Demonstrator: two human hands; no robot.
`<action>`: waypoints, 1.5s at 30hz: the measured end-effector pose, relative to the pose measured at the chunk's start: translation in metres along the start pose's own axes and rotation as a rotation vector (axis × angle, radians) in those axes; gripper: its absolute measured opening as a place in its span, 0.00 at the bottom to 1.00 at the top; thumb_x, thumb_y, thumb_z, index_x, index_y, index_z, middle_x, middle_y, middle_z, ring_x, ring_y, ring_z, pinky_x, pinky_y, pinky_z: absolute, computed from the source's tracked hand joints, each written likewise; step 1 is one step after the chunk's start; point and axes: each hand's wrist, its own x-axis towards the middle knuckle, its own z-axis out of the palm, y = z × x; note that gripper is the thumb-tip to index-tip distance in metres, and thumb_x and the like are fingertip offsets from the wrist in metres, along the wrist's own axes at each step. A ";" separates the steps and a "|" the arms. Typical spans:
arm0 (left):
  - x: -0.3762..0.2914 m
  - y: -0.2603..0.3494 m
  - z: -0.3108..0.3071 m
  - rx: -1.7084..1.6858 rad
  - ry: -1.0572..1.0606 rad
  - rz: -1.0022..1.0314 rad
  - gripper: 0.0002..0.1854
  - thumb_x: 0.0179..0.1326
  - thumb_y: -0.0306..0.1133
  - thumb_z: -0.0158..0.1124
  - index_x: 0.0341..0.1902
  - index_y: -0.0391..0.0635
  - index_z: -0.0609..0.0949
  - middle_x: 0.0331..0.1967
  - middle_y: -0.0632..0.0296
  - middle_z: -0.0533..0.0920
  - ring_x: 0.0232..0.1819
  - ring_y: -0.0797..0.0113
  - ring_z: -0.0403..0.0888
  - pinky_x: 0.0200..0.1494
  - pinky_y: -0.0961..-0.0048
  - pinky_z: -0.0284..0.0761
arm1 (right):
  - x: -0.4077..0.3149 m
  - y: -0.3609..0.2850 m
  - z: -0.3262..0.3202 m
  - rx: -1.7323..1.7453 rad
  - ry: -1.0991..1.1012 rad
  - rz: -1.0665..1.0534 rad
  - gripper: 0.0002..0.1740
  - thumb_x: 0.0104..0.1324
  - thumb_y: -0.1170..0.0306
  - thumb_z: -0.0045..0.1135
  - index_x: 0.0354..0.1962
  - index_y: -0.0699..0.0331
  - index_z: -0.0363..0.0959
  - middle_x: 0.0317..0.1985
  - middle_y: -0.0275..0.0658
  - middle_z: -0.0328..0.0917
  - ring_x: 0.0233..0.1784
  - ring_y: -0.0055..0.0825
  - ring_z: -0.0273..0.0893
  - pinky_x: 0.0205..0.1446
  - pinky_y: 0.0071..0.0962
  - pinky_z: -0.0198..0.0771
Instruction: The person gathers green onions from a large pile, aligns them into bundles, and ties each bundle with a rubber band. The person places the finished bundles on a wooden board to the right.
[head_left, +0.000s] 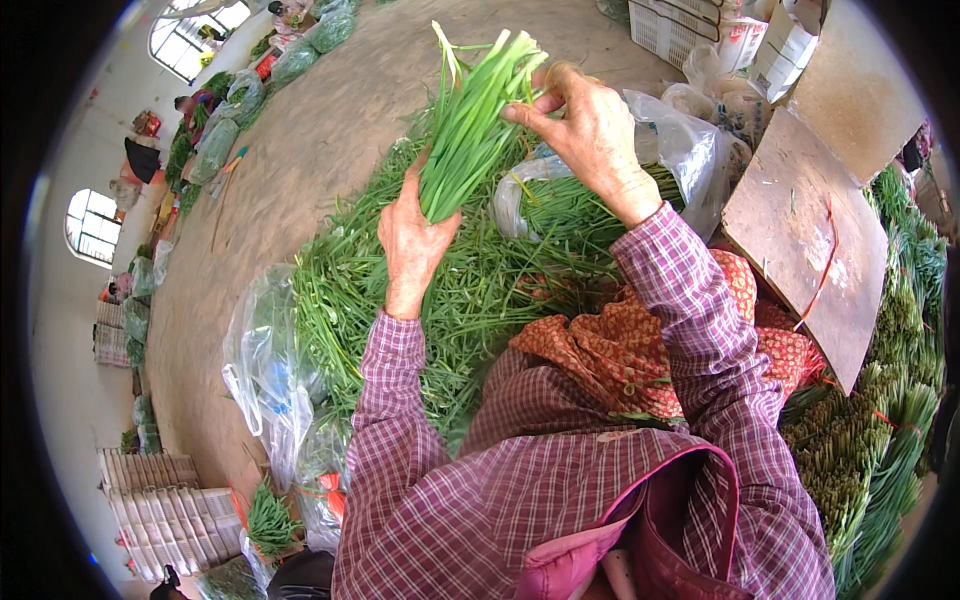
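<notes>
My left hand (416, 236) is closed around the lower part of a bunch of long green leafy stalks (472, 135), which look like garlic chives. The bunch tilts up to the right, its pale cut ends at the top. At its upper right side is my right hand (577, 120), thumb and fingers pinched together near the pale ends; whether a stalk is between them is hard to tell. Beneath both hands spreads a large heap of loose green stalks (360, 277). More stalks lie in an open clear plastic bag (517, 202) under my right forearm.
A thin board (810, 232) with a red tie lies at the right, beside stacked bundles of stalks (862, 450). Clear plastic bags (270, 375) stand left of the heap. White plastic crates (675, 34) are at the top right. Other people sit among filled bags along the far wall.
</notes>
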 end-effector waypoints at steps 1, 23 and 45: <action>0.000 0.001 -0.003 0.030 0.004 0.005 0.44 0.47 0.28 0.71 0.72 0.54 0.69 0.44 0.54 0.88 0.41 0.56 0.88 0.45 0.62 0.81 | 0.000 0.002 -0.001 0.016 -0.021 0.009 0.25 0.56 0.49 0.71 0.39 0.62 0.80 0.24 0.36 0.81 0.30 0.36 0.83 0.37 0.37 0.77; -0.011 -0.043 -0.059 0.017 -0.215 0.229 0.43 0.41 0.25 0.72 0.69 0.57 0.75 0.58 0.59 0.83 0.53 0.58 0.85 0.55 0.66 0.80 | 0.035 0.105 -0.045 -0.062 -0.453 -0.197 0.44 0.65 0.41 0.59 0.71 0.55 0.61 0.67 0.49 0.69 0.71 0.40 0.67 0.72 0.41 0.65; -0.060 -0.106 -0.052 -0.966 -0.481 -0.602 0.31 0.48 0.28 0.74 0.57 0.33 0.74 0.32 0.49 0.82 0.23 0.63 0.78 0.21 0.71 0.71 | 0.050 0.090 -0.077 0.027 -0.747 0.072 0.34 0.70 0.39 0.50 0.59 0.56 0.77 0.48 0.48 0.82 0.51 0.34 0.80 0.55 0.34 0.78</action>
